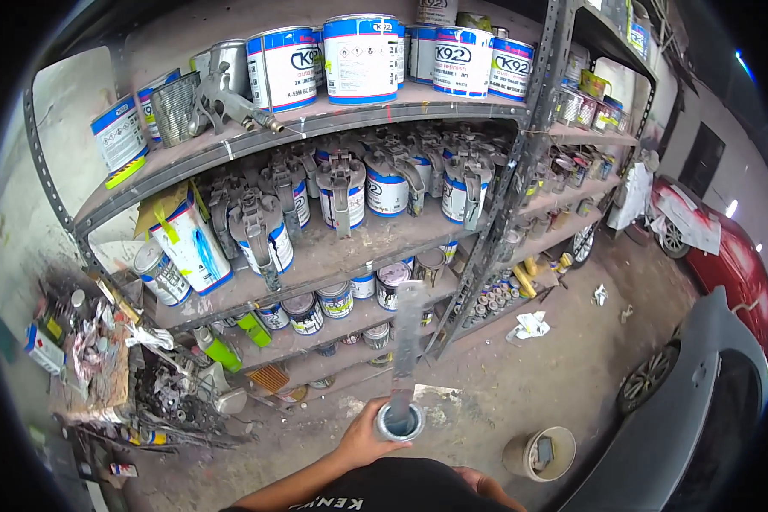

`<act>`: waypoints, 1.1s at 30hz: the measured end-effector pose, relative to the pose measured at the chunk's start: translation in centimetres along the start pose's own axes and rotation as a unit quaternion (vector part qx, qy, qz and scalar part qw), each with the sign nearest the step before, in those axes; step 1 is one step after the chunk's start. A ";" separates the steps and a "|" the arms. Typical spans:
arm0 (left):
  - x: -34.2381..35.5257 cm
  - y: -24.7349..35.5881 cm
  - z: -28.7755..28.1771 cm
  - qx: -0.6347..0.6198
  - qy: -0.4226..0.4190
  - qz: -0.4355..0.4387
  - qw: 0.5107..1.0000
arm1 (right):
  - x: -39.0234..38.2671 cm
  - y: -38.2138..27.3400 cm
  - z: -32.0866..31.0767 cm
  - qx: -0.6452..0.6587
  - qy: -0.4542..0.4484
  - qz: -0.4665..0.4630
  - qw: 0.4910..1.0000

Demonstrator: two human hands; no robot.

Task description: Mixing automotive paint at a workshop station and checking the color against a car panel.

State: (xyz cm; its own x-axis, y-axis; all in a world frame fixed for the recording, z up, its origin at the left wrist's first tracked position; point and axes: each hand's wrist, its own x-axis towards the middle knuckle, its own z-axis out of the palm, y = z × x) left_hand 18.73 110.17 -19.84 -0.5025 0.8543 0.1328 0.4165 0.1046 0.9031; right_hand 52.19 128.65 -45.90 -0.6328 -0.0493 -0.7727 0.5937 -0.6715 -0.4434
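My left hand (365, 440) is wrapped round a small round paint cup (401, 424) with a pale rim and a dark bluish inside. A long flat grey stirring stick (408, 341) with a hole near its top stands upright in the cup and rises in front of the shelves. Only a bit of my right arm (484, 486) shows beside my dark shirt at the lower edge. The fingers of that hand are hidden.
Ahead stands a metal shelf rack (316, 119) with several paint cans, many under grey stirring lids. A spray gun (235, 102) lies on its upper shelf. At left is a cluttered bench (102, 401). A bucket (520, 452), grey car (683, 401) and red car (725, 247) are at right.
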 end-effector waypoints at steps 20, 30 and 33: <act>0.8 -2.6 -4.5 -0.036 0.158 -0.079 0.984 | 13.4 -6.3 -3.3 -0.524 0.002 0.014 0.851; -1.0 -6.4 -6.8 -0.033 0.188 -0.077 0.979 | 1.4 -45.6 18.1 -0.237 0.287 -0.564 0.737; -1.2 -6.3 -6.4 0.013 0.270 -0.081 0.959 | 1.4 -53.7 22.1 -0.234 0.262 -0.675 0.648</act>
State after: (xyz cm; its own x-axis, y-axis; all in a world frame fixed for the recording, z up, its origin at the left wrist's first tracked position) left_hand 11.90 105.24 -23.08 -0.8792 0.4372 0.1894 0.3139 0.2324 0.9206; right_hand 8.41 148.26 -13.12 -0.5501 0.6899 0.4705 -0.1627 0.4640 -0.8708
